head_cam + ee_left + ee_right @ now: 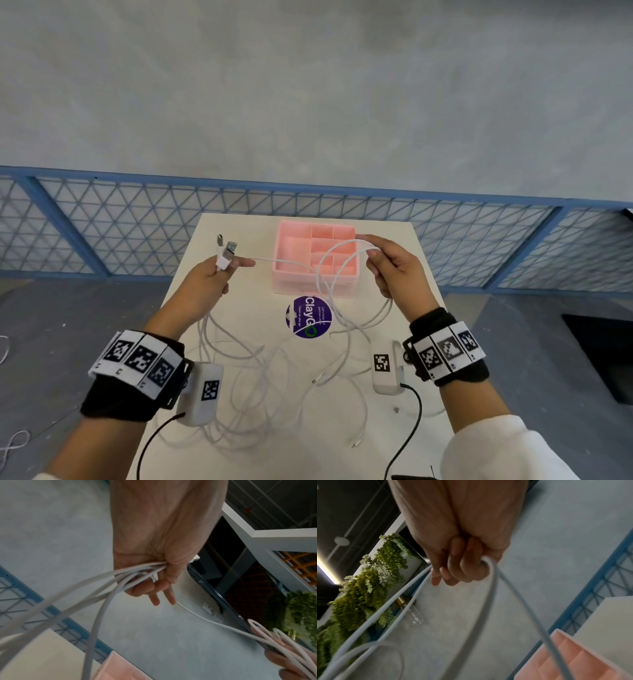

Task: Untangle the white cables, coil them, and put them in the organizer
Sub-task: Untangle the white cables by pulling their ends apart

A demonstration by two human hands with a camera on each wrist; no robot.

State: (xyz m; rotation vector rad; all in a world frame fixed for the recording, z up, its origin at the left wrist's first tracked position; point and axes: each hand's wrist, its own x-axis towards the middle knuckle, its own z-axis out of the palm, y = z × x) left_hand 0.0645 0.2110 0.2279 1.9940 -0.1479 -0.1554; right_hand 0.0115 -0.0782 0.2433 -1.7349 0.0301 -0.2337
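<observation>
My left hand (219,274) is raised over the table's left side and grips several white cable ends, with USB plugs (228,251) sticking up above the fist. In the left wrist view the strands (137,572) run through that curled left hand (154,577). My right hand (387,263) holds a loop of white cable (329,260) above the pink organizer (284,246); its curled fingers (462,566) close round the cable (489,574). One strand stretches between both hands. A tangle of white cables (260,387) lies on the table in front of me.
The white table (394,236) is small, with a purple round sticker (308,317) in front of the organizer (570,655). A blue mesh railing (102,219) runs behind the table. More white cable lies on the grey floor (13,445) at the left.
</observation>
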